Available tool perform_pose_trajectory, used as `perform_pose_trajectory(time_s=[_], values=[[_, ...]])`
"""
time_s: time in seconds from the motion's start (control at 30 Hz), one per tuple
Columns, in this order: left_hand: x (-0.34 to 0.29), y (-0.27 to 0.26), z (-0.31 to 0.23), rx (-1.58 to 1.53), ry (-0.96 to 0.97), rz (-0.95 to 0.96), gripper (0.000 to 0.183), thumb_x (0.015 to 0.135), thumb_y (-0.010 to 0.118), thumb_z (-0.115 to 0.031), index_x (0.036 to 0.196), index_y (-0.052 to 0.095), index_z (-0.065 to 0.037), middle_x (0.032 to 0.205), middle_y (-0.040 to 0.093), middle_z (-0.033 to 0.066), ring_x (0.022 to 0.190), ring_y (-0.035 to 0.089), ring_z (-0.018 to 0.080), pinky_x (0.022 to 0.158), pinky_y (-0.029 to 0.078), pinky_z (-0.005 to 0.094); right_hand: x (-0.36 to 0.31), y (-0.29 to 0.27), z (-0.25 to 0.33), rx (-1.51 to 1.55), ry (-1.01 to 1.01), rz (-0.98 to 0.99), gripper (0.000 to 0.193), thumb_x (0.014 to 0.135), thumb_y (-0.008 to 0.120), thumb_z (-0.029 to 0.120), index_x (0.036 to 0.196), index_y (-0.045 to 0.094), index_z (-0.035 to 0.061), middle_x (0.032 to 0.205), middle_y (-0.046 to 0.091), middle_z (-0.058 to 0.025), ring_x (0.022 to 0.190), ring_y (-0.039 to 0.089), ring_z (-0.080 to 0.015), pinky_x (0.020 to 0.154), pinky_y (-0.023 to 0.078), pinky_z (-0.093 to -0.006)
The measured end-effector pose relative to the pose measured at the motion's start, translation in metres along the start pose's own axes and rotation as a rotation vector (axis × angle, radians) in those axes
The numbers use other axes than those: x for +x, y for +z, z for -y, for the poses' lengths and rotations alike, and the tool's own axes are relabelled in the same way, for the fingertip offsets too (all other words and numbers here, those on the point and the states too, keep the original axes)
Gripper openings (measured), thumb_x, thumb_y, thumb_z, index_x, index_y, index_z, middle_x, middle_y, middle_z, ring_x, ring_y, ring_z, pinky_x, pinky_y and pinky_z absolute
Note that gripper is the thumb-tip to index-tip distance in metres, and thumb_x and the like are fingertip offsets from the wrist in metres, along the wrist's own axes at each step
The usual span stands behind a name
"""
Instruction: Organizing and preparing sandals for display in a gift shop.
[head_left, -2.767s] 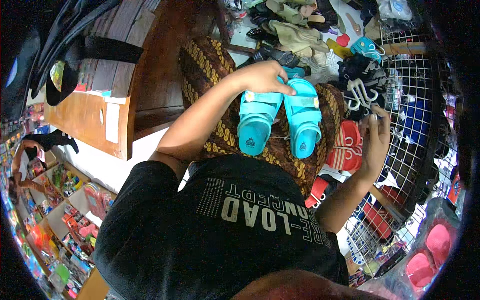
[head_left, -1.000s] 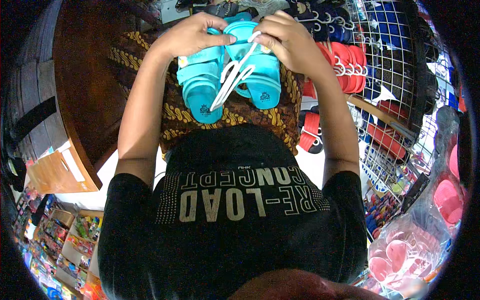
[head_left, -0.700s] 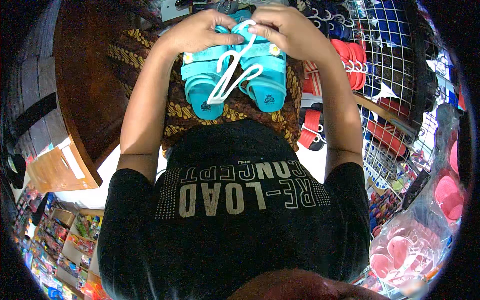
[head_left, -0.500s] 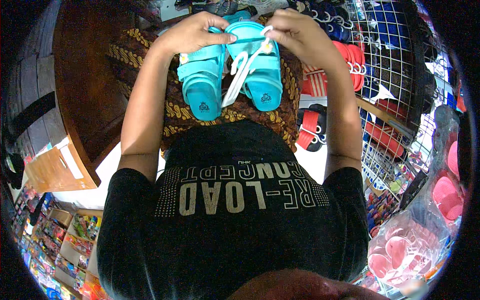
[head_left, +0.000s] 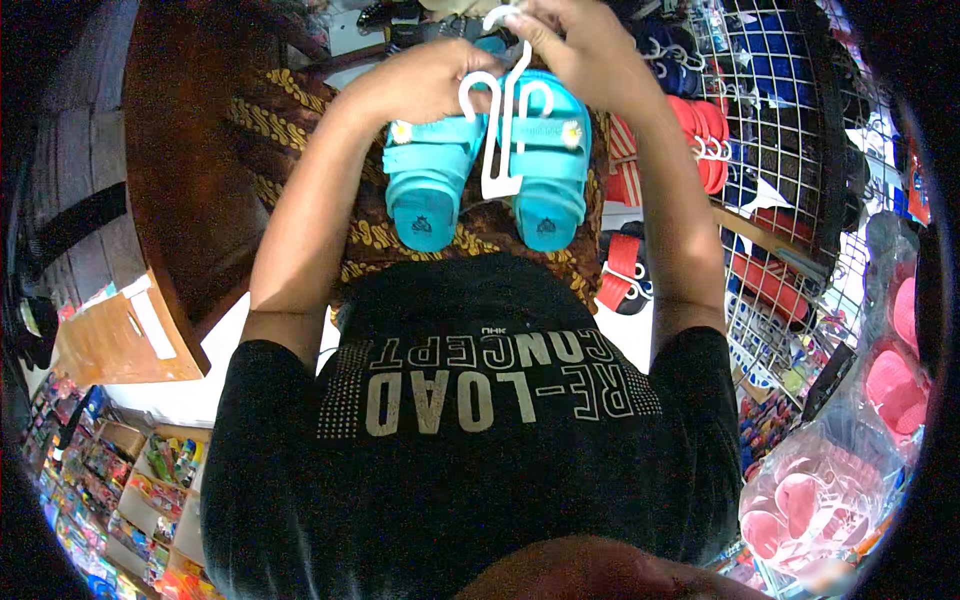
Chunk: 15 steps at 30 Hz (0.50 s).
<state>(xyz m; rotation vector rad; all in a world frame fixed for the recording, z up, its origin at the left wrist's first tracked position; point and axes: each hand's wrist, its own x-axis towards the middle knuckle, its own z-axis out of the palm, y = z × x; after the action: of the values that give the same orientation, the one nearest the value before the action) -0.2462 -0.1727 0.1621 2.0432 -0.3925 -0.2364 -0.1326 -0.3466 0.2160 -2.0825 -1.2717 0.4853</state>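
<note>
A pair of turquoise strap sandals with small daisy ornaments lies over my lap, heels toward me: the left sandal (head_left: 425, 190) and the right sandal (head_left: 548, 190). My left hand (head_left: 430, 85) is closed around the toe end of the left sandal; its fingertips are partly hidden. With my right hand (head_left: 580, 50) I pinch the top hook of a white plastic shoe hanger (head_left: 502, 186). The hanger stands between the two sandals. One of its side hooks curls beside my left fingers, the other over the right sandal's front strap.
Brown patterned cloth (head_left: 390, 260) lies under the sandals. To the left is a dark wooden cabinet (head_left: 190, 160). A white wire rack (head_left: 765, 120) on the right holds footwear, with red sandals (head_left: 695, 145) hung close to my right arm. Bagged pink sandals (head_left: 800, 505) sit lower right.
The hanger has swung from a slant to nearly upright between the sandals. My right hand has risen with its hook. My left hand and the sandals have shifted right and slightly nearer.
</note>
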Motion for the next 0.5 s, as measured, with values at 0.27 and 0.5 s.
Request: perform_pose_trajectory(time_s=[0.27,0.5], values=[[-0.015,-0.004,0.017,-0.243,-0.023,-0.089,0.032,0.087,0.068,-0.025,0.107,0.061,-0.001,0.098,0.065,0.0053,0.098,0.057,0.0129,0.088,0.045,0.0301,-0.022,0.041,-0.023,0.330,0.166,-0.173,0.030,0.102,0.042,0.030,0.106,0.053,0.0024,0.085,0.067,-0.0176,0.080,0.067,-0.0315,0.073,0.050,-0.0403],[-0.051,0.003,0.031,-0.232,-0.292,-0.363,0.026,0.089,0.067,-0.022,0.108,0.061,-0.005,0.110,0.061,0.0063,0.112,0.053,0.0182,0.099,0.041,0.0345,-0.036,0.057,-0.020,0.143,0.334,-0.340,0.032,0.100,0.045,0.033,0.106,0.056,0.0037,0.087,0.066,-0.0195,0.084,0.065,-0.0384,0.074,0.049,-0.0451]])
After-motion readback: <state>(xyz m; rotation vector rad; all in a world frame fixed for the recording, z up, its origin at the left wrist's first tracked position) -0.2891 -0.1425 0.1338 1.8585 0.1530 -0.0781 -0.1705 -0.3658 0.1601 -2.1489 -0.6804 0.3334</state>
